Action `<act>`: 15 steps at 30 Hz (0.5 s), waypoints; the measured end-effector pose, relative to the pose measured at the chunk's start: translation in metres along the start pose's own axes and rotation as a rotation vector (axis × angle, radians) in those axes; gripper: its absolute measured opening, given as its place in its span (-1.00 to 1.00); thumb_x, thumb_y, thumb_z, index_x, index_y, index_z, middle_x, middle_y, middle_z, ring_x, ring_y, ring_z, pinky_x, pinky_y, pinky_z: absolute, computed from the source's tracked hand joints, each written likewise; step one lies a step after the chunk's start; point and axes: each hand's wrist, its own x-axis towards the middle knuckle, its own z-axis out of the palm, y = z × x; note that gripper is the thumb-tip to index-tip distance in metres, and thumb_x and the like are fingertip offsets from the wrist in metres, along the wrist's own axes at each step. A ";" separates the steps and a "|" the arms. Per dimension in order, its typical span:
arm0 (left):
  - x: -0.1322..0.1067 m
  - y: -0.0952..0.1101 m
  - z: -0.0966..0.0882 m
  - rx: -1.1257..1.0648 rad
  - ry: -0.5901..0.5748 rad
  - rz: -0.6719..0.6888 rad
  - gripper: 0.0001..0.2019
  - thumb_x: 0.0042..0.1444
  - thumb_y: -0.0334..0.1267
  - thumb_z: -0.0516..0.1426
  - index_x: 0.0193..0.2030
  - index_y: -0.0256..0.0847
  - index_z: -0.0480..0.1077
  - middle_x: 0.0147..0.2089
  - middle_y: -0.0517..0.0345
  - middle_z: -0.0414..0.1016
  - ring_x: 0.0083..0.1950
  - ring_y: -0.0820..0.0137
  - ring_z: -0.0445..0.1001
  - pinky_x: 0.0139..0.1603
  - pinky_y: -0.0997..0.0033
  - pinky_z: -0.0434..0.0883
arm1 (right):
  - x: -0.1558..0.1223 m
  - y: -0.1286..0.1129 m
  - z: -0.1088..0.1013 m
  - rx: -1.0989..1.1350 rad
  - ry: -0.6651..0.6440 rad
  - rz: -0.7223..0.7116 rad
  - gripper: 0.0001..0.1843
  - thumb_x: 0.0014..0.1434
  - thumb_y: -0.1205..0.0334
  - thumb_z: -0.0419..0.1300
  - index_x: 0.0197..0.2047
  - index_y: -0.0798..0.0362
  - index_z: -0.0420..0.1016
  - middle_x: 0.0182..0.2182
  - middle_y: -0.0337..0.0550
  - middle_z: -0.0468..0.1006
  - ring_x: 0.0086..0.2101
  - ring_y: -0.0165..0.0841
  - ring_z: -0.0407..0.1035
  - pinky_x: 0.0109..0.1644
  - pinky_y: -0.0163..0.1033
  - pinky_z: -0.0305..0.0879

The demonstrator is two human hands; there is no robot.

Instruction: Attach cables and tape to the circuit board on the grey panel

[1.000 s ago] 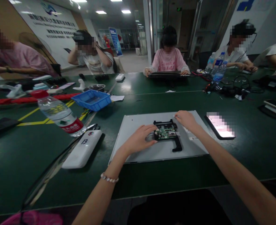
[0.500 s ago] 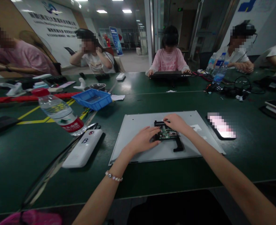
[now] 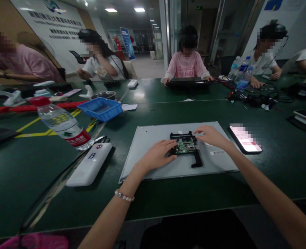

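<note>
Centrally, a black-framed circuit board (image 3: 186,147) lies on a grey panel (image 3: 145,147), the left hand (image 3: 159,152) loosely spread at the board's left; whether the right hand (image 3: 210,135), at its right, pinches anything is unclear.

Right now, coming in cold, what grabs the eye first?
The green circuit board in its black frame on the grey panel, front centre, with the wearer's hands at it: left hand at its left edge, right hand by its upper right corner. Next, the lit phone right of the panel. Then the red-capped water bottle to the left, near a blue plastic tray.
</note>
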 end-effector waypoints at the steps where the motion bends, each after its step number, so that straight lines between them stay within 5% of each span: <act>1: 0.000 0.000 0.000 -0.003 0.001 -0.002 -0.53 0.17 -0.11 0.06 0.21 -0.12 0.19 0.23 0.05 0.26 0.20 0.21 0.25 0.20 0.06 0.18 | -0.006 0.003 -0.001 0.041 0.012 0.016 -0.76 0.10 0.26 0.15 -0.15 0.02 0.53 -0.15 -0.09 0.53 -0.17 -0.27 0.41 -0.08 -0.17 0.31; 8: 0.001 0.000 0.001 -0.042 0.009 -0.012 -0.54 0.16 -0.12 0.07 0.20 -0.12 0.21 0.21 0.02 0.27 0.20 0.20 0.25 0.18 0.05 0.22 | -0.031 0.007 0.002 0.210 -0.142 0.084 -0.75 0.02 0.16 0.23 -0.19 0.00 0.54 -0.21 -0.11 0.52 -0.25 -0.32 0.41 -0.20 -0.22 0.35; 15: 0.003 0.001 -0.002 -0.056 0.018 -0.001 -0.58 0.17 -0.15 0.07 0.18 -0.06 0.21 0.24 0.07 0.22 0.22 0.21 0.22 0.22 0.02 0.16 | -0.033 0.012 0.014 0.228 -0.081 0.091 -0.88 0.02 0.22 0.21 -0.35 0.02 0.55 -0.28 -0.13 0.51 -0.27 -0.33 0.40 -0.18 -0.24 0.33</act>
